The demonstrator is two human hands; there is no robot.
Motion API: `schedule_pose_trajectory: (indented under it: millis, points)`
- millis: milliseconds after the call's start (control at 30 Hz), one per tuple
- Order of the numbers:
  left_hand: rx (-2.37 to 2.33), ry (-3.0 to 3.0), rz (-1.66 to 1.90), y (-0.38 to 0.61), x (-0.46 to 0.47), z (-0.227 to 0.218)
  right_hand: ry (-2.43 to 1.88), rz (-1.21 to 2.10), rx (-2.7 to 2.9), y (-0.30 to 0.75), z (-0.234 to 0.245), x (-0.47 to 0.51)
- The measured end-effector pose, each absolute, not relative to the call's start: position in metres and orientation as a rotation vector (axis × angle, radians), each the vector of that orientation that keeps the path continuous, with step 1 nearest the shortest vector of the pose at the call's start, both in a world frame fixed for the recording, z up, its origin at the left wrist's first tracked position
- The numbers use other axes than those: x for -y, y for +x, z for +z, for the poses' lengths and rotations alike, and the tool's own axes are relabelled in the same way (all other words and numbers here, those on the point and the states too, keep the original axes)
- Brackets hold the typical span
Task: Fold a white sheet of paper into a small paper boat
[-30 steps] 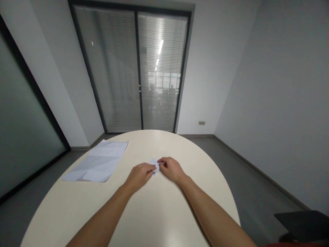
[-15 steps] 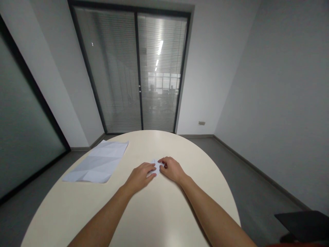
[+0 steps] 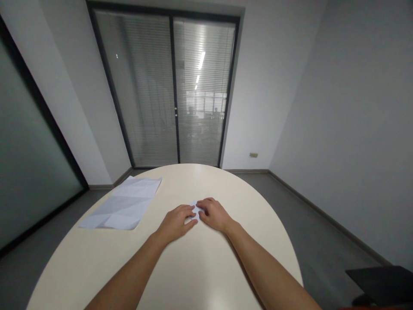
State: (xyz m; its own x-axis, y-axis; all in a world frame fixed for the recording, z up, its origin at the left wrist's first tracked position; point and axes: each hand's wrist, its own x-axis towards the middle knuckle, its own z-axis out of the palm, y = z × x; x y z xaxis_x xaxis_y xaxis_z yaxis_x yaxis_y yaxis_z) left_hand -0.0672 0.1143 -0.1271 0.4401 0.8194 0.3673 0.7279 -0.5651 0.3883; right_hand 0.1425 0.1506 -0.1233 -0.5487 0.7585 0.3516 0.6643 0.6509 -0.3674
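A small piece of folded white paper [image 3: 195, 210] lies on the round cream table, mostly covered by my fingers. My left hand [image 3: 180, 218] holds it down from the left, fingertips on its face and thumb near its lower edge. From the right, my right hand [image 3: 214, 213] bends its fingers over the paper, thumb and index finger pinching at its right side. The fingertips of both hands nearly meet over it. How the paper is folded underneath is hidden.
Creased white sheets of paper [image 3: 124, 203] lie at the left of the round table [image 3: 193, 275]. A dark flat object, perhaps a chair part [image 3: 382, 282], stands at the lower right. Beyond the table is a glazed door with blinds [image 3: 145, 94].
My right hand has shifted slightly left over the folded paper, its fingers lower and closer to my left fingertips. Less of the paper shows. My left hand has barely moved.
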Motion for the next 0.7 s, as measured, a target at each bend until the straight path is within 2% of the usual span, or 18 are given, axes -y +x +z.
schedule_pose_trajectory:
  millis: [433,700]
  points:
    - [-1.275,2.492,0.906,-0.071,-0.116,-0.132,-0.943,0.386,2.565,0.151,-0.122,-0.151]
    - [-1.369,2.486,0.772,-0.074,-0.117,-0.132,-0.936,0.437,2.582,0.153,-0.117,-0.149]
